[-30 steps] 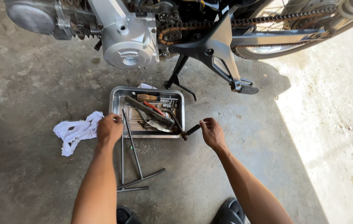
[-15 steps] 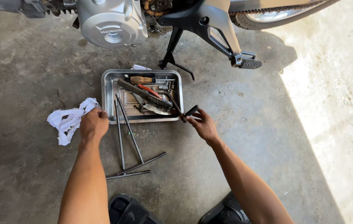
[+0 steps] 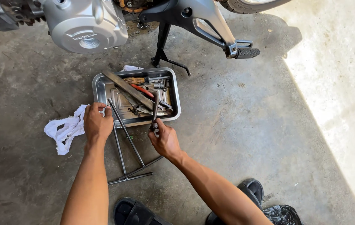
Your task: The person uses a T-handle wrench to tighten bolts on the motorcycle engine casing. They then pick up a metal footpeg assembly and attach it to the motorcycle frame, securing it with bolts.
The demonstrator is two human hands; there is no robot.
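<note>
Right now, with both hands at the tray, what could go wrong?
1. The right hand holds a dark tool over the near rim of the tray, among piled tools; dragging it could pull others out.
2. The left hand grips the rim beside the long T-wrenches propped on it; nudging the tray may send them sliding.
3. The footpeg juts out just beyond the tray, a possible bump on rising.

Right hand (image 3: 165, 139) nearer, tool (image 3: 155, 111) now upright

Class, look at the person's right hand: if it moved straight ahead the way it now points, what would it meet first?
Probably the near rim of the metal tray: the right hand, gripping a dark tool, points over it, though height is unclear.
</note>
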